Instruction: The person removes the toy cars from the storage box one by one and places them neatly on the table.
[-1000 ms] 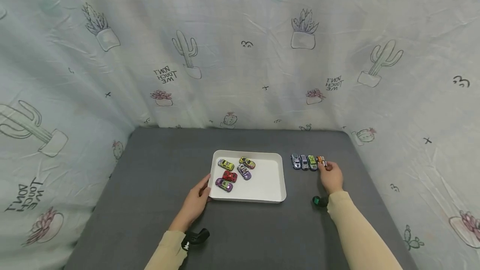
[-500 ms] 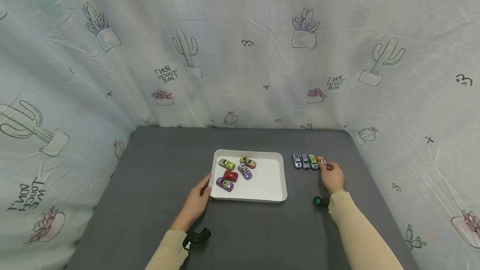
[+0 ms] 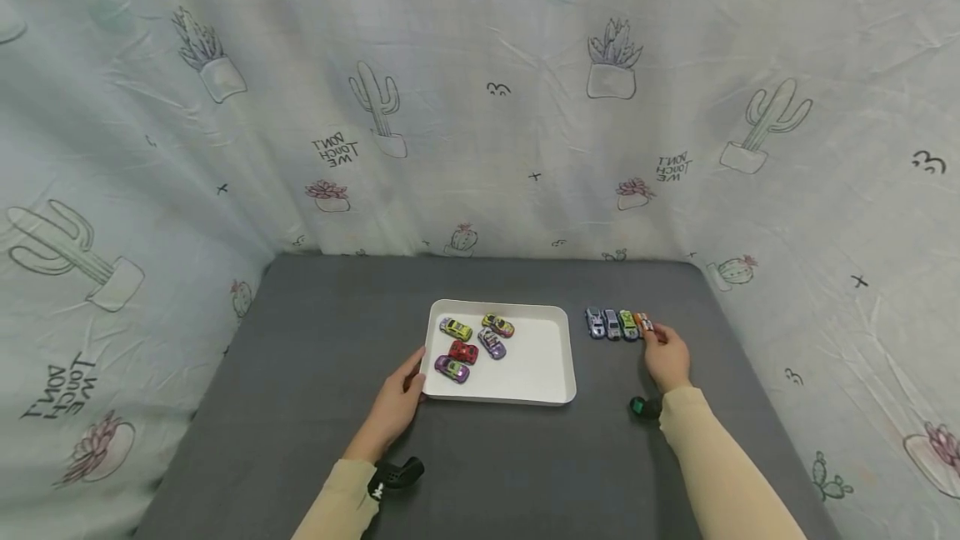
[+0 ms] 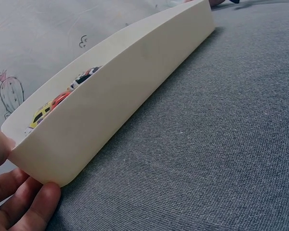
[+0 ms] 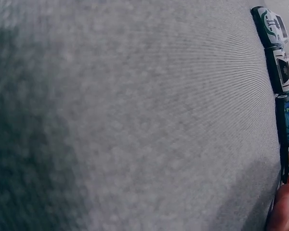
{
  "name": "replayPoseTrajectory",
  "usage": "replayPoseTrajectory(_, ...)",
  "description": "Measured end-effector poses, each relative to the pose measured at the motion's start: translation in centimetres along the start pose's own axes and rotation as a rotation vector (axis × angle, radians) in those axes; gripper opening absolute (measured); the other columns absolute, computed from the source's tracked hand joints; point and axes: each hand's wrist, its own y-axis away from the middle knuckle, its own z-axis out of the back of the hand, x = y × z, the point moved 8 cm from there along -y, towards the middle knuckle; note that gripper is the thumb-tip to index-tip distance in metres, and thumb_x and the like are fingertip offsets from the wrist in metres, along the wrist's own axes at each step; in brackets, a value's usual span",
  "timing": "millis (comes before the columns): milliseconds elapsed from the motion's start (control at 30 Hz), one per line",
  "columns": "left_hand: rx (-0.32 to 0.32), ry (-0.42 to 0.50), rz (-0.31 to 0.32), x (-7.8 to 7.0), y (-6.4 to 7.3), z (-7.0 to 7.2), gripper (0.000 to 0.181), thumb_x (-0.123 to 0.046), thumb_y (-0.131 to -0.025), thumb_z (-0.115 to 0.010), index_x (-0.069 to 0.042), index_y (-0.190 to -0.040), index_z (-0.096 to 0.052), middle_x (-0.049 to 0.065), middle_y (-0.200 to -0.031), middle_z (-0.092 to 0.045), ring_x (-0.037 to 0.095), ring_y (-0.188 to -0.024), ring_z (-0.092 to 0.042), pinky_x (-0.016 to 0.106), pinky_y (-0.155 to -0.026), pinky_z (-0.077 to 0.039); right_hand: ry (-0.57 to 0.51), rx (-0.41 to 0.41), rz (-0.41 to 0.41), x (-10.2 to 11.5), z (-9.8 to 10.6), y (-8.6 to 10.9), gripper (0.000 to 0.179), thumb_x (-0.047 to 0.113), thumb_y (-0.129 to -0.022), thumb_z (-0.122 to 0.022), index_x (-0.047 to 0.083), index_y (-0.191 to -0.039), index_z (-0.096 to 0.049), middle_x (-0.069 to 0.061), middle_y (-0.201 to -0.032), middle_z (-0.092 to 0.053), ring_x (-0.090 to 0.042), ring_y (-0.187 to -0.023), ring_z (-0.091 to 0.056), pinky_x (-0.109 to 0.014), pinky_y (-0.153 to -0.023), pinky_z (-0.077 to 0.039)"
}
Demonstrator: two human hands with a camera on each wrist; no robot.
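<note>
My left hand holds the near left corner of a shallow white tray. In the left wrist view the thumb is at the rim and the fingertips touch the outer wall low down. Several toy cars lie in the tray's left half, among them a red toy car and a purple one. My right hand pinches an orange-and-white toy car at the right end of a row on the table, partly hidden by the fingers. Beside it stands a lime-green toy car.
A silver-blue toy car and a grey-violet toy car form the left part of the row, right of the tray. Grey cloth covers the table. A cactus-print curtain hangs behind and at both sides.
The right fingers have shifted very slightly, so a little more of the orange-and-white toy car shows beside the lime-green one. The left hand stays on the tray; the whole head view drifts slightly.
</note>
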Motion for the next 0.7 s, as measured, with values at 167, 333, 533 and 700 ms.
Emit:
replayPoseTrajectory(167,0.008,0.009,0.002,0.0,0.0,-0.1,0.051,-0.016,-0.104,-0.045,-0.028,-0.152,-0.033,0.014,-0.136,-0.050,0.024,-0.111,-0.056,0.034,-0.083,-0.053,0.016,0.007,-0.016,0.0,0.2,0.3,0.042,0.021,-0.103,-0.043,-0.006,-0.136,-0.048,-0.024,-0.120,-0.055,-0.033,-0.105,-0.051,-0.043,-0.082,-0.043)
replayPoseTrajectory(333,0.006,0.020,0.005,0.2,-0.1,0.1,0.051,-0.016,-0.104,-0.047,-0.030,-0.151,-0.035,0.013,-0.133,-0.052,0.023,-0.109,-0.055,0.033,-0.083,-0.053,-0.035,0.035,-0.045,-0.2,0.2,0.6,0.053,0.033,-0.103,-0.043,-0.004,-0.141,-0.042,-0.026,-0.127,-0.050,-0.035,-0.112,-0.049,-0.046,-0.088,-0.043)
replayPoseTrajectory(533,0.021,0.031,-0.007,0.2,-0.1,-0.1,0.051,-0.014,-0.103,-0.047,-0.026,-0.151,-0.035,0.013,-0.130,-0.053,0.023,-0.107,-0.056,0.032,-0.081,-0.054,-0.169,0.012,-0.071,0.2,0.8,1.7,0.069,0.048,-0.100,-0.044,-0.002,-0.146,-0.035,-0.029,-0.134,-0.044,-0.040,-0.120,-0.045,-0.053,-0.094,-0.041)
replayPoseTrajectory(700,0.014,0.032,-0.009,0.1,-0.1,0.1,0.051,-0.014,-0.103,-0.047,-0.026,-0.151,-0.036,0.013,-0.130,-0.053,0.022,-0.106,-0.056,0.031,-0.081,-0.054,-0.198,-0.004,0.011,3.2,0.4,3.0,0.066,0.045,-0.098,-0.052,-0.001,-0.143,-0.039,-0.024,-0.131,-0.049,-0.032,-0.115,-0.048,-0.039,-0.086,-0.047)
